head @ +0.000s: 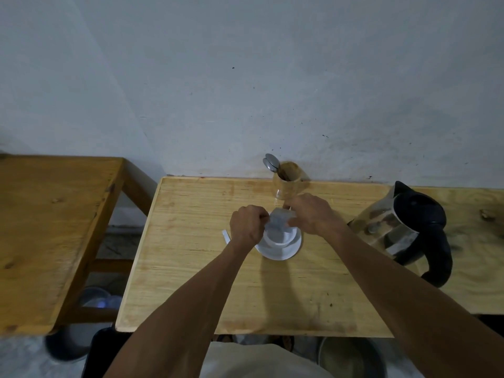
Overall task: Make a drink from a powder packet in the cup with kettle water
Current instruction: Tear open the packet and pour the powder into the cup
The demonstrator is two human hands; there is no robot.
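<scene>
Holding the thin paper packet (pixel 278 221) over the round white cup (pixel 281 237), both hands pinched it in the middle of the frame: the left hand (pixel 246 225) on its left edge, the right hand (pixel 313 214) on its right. I think the powder was going in. Next comes the shiny metal kettle (pixel 401 227), at the right, needing a careful pour. Farther back, a spoon (pixel 271 162) stood in a holder (pixel 289 181) on the smooth wooden table (pixel 191 268).

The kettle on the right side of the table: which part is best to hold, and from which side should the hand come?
Probably grip the kettle by its black handle, coming from the near right. The handle loops toward the person's side while the spout points to the wall, and the right hand is nearest. The glass body may be hot.
</scene>
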